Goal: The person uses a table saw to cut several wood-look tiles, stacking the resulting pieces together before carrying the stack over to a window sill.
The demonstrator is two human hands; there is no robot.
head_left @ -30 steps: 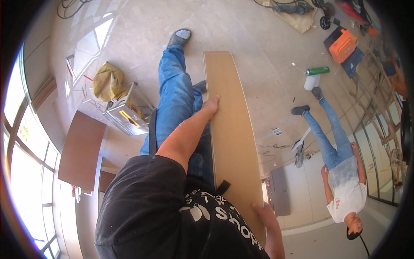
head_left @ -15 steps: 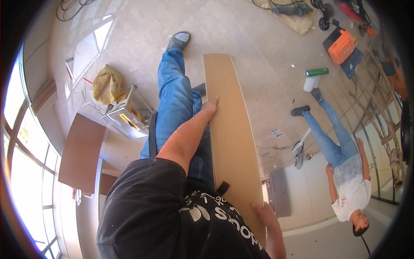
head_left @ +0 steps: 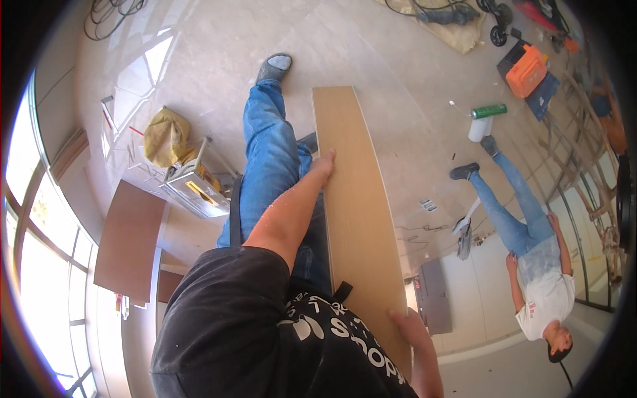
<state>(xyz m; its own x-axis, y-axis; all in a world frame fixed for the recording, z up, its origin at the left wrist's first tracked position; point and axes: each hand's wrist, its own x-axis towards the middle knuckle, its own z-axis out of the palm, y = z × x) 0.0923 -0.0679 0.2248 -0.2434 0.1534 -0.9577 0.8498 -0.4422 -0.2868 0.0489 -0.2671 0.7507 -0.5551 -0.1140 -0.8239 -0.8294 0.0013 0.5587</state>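
Note:
A long, narrow wood-coloured board (head_left: 355, 199) with pale edges runs from the floor side at the top of the view down along my body. My left hand (head_left: 325, 164) grips its left edge, thumb on the face and the fingers hidden behind. Lower down, my right hand (head_left: 410, 325) holds the opposite edge near my torso, its thumb over the face and the other fingers mostly out of sight. The board's lower end passes beside my dark shirt.
To the left stand a table saw (head_left: 196, 189) and a yellow-brown bag (head_left: 167, 136); a brown panel (head_left: 129, 242) is below them. Another person (head_left: 531, 265) stands at the right, near a green roll (head_left: 489, 111). An orange toolbox (head_left: 526, 71) lies farther off. Cables (head_left: 113, 10) lie at the far left.
The view has shifted slightly, so the surroundings sit a little lower in the picture. Both hands keep the same hold on the board.

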